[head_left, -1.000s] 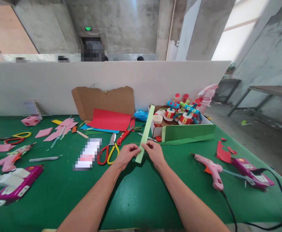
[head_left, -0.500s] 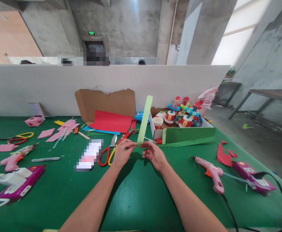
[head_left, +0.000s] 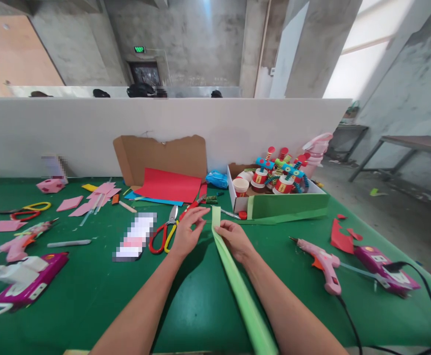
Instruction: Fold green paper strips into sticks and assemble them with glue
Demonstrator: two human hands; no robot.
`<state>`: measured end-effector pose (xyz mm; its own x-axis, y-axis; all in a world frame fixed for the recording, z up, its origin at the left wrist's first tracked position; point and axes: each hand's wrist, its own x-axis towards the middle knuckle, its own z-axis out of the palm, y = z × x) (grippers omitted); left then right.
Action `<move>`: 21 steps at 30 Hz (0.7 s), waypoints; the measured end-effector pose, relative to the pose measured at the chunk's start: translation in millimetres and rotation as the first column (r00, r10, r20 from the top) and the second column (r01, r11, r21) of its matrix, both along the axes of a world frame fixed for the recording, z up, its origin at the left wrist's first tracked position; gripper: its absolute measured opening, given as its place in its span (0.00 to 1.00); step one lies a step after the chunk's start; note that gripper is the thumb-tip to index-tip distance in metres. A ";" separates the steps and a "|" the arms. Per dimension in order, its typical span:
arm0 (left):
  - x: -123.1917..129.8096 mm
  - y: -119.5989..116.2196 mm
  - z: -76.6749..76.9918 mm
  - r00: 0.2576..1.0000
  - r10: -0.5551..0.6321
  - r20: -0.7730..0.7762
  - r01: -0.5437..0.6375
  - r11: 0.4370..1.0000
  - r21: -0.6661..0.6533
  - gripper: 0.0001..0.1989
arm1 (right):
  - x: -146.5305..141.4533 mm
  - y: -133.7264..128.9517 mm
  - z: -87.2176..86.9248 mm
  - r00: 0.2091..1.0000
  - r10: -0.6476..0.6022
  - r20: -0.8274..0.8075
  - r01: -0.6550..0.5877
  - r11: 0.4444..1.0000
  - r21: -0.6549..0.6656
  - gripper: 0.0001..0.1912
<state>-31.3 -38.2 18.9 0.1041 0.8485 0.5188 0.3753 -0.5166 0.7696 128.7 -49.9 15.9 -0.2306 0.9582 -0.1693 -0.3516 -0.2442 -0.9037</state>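
A long light green paper strip (head_left: 233, 281) runs from the middle of the table down toward the front edge, its lower part blurred. Near its far end my right hand (head_left: 235, 239) pinches it between thumb and fingers, and a short piece sticks up beyond the grip. My left hand (head_left: 189, 231) is just left of the strip, fingers apart and holding nothing. Scissors with red and yellow handles (head_left: 159, 238) lie beside my left hand.
A white box (head_left: 237, 203) of paper-cup figures stands behind on the right. Pink glue guns (head_left: 322, 261) lie at both sides, near purple power strips (head_left: 385, 271). Red paper (head_left: 171, 186), pink pieces (head_left: 71, 203) and a phone-like pixelated item (head_left: 136, 236) are on the left.
The strip stood upright above both hands; now it has swung down toward me, under my right forearm's inner side. My left hand has let go of it, and my right hand has gripped it.
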 end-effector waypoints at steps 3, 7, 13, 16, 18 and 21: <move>2.1 -0.3 3.2 0.993 0.020 0.114 0.006 0.975 -0.221 0.12 | -2.2 0.6 0.8 0.992 -0.100 0.075 0.095 0.993 0.063 0.18; 7.2 -3.9 6.5 0.991 -0.061 0.122 0.104 0.916 -0.386 0.13 | -3.5 0.0 3.8 0.977 -0.169 0.134 0.151 0.979 0.134 0.15; 11.6 -5.4 3.4 0.989 -0.105 0.100 0.137 0.900 -0.414 0.12 | -5.1 -1.2 3.7 0.966 -0.173 0.190 0.142 0.976 0.168 0.13; 11.6 -4.9 1.8 0.993 -0.098 0.066 0.116 0.918 -0.379 0.10 | -5.5 -0.7 2.0 0.966 -0.184 0.184 0.157 0.976 0.152 0.13; 11.4 -5.3 2.0 0.999 -0.029 0.030 0.036 0.957 -0.287 0.08 | -5.5 -0.1 0.7 0.959 -0.207 0.191 0.181 0.972 0.148 0.13; 11.4 -6.6 2.5 0.997 0.075 -0.036 -0.078 0.991 -0.104 0.07 | -5.6 0.9 -1.1 0.939 -0.253 0.233 0.218 0.962 0.166 0.12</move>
